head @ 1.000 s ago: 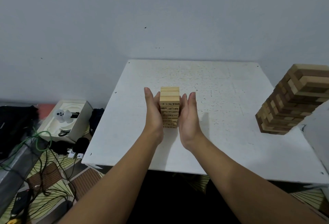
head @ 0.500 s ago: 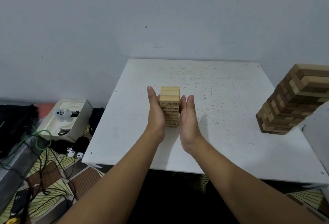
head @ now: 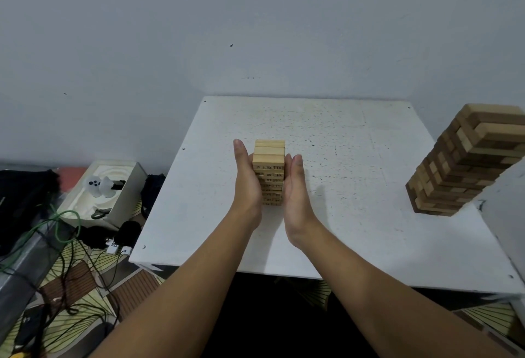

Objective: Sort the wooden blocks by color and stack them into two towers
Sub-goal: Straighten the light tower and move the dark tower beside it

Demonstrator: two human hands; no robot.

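Observation:
A small tower of light wooden blocks (head: pixel 269 158) with printed numbers stands near the middle of the white table (head: pixel 355 158). My left hand (head: pixel 246 181) lies flat against its left side, fingers straight. My right hand (head: pixel 295 187) presses flat against its right side, also with straight fingers. A larger tower of mixed light and dark wooden blocks (head: pixel 466 164) stands at the table's right edge, away from both hands.
A grey wall runs behind the table. On the floor at the left sit a white box (head: pixel 105 190) with small items, dark bags and tangled cables (head: pixel 56 244). A white panel (head: pixel 505 210) rises at the far right, next to the mixed tower.
Both hands have closed in a little on the small light tower and now press its sides; the tower has stayed upright in place.

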